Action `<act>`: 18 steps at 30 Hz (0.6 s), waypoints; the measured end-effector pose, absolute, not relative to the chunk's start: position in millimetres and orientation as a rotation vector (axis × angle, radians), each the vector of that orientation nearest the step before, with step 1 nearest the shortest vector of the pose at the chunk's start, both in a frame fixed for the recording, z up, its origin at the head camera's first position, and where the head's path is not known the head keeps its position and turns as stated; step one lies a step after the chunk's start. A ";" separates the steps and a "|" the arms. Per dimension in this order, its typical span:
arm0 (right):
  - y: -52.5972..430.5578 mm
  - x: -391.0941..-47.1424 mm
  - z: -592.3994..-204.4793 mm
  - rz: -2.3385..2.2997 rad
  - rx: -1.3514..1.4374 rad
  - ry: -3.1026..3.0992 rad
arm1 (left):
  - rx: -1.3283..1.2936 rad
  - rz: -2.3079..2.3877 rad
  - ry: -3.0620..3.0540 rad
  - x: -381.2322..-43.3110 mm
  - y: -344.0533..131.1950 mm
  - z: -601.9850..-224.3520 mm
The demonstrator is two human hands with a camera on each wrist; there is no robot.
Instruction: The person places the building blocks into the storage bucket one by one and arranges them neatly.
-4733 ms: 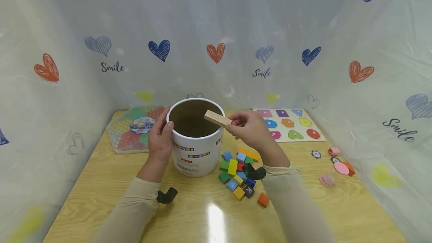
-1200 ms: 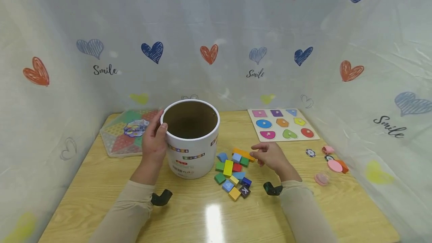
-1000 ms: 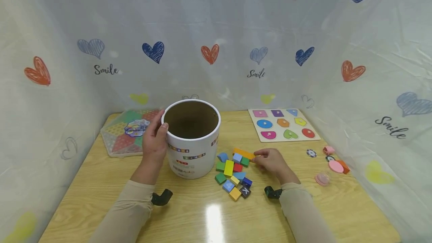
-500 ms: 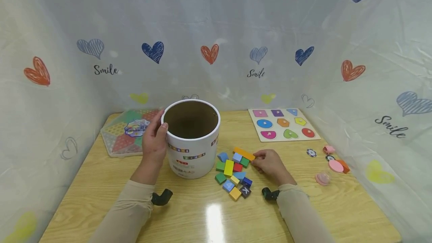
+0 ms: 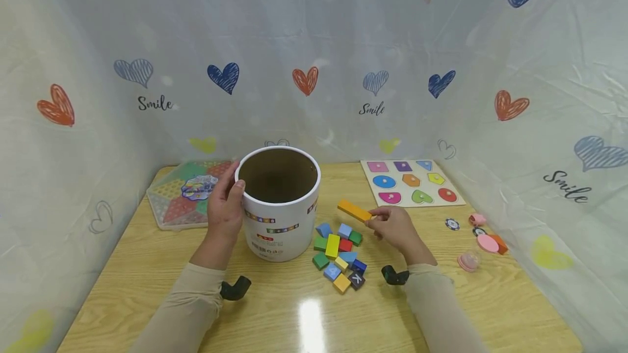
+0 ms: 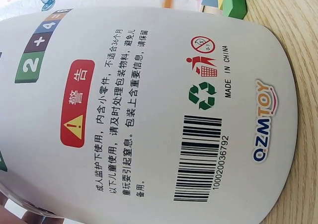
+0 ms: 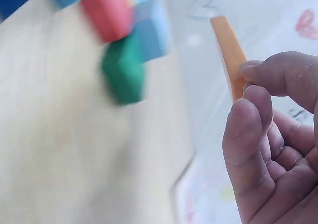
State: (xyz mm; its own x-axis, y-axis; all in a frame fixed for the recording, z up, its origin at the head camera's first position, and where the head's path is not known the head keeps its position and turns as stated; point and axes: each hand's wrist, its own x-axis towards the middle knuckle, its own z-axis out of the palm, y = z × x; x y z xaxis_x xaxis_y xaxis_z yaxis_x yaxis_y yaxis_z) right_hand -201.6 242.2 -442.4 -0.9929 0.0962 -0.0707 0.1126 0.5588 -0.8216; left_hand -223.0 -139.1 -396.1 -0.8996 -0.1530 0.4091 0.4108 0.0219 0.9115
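Observation:
A long orange block [image 5: 354, 211] is pinched at one end by the right hand [image 5: 396, 229], just above the table beyond the block pile. The right wrist view shows thumb and fingertips on that orange block [image 7: 228, 47]. The left hand [image 5: 224, 208] grips the left rim of a white bucket [image 5: 282, 233], thumb outside and the other fingers partly hidden. The bucket stands upright with its mouth open; its inside is dark. Its printed wall [image 6: 149, 110] fills the left wrist view. Several coloured blocks, with a yellow block [image 5: 332, 245] among them, lie right of the bucket.
A clear case with coloured sections [image 5: 183, 195] lies behind the left hand. At the back right is a shape puzzle board [image 5: 413, 181]. Small items, including a pink lid [image 5: 488, 243], a clear-topped pink piece [image 5: 469, 261] and a poker chip [image 5: 452, 224], lie on the right.
A plain wooden block was over the bucket in the right hand earlier. Since then that hand has gone to the pile, pinched the orange block and lifted it. The left hand has kept its grip.

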 end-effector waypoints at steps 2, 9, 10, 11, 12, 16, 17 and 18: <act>238.2 -202.1 -428.1 -1.492 0.125 2.757 | -0.273 -1.933 -1.903 -223.3 -139.5 -396.1; 219.9 -199.6 -370.0 -1.616 -0.063 2.761 | -0.282 -1.979 -1.882 -223.5 -141.1 -397.0; 216.8 -199.2 -361.9 -1.632 -0.095 2.767 | -0.282 -1.984 -1.881 -223.3 -141.0 -396.8; 213.5 -199.0 -354.6 -1.655 -0.123 2.767 | -0.281 -1.986 -1.882 -223.1 -140.8 -396.6; 209.5 -198.9 -347.4 -1.680 -0.155 2.761 | -0.284 -1.991 -1.880 -223.0 -140.8 -396.6; 190.5 -202.1 -327.0 -1.727 -0.304 2.728 | -0.288 -1.984 -1.891 -222.6 -140.4 -395.7; 185.3 -203.2 -323.9 -1.730 -0.329 2.717 | -0.284 -1.981 -1.898 -222.3 -140.1 -395.2; 180.0 -204.0 -321.2 -1.733 -0.352 2.706 | -0.278 -1.981 -1.906 -221.6 -139.8 -394.3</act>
State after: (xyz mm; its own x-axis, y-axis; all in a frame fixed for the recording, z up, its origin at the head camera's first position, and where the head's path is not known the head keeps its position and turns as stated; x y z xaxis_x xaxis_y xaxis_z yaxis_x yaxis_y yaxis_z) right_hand -204.0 180.0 -321.2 -0.9723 -0.1334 0.1921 -0.2303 0.4027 -0.8859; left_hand -221.6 -139.8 -394.3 -0.9096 -0.1309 0.3943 0.3991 -0.0113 0.9169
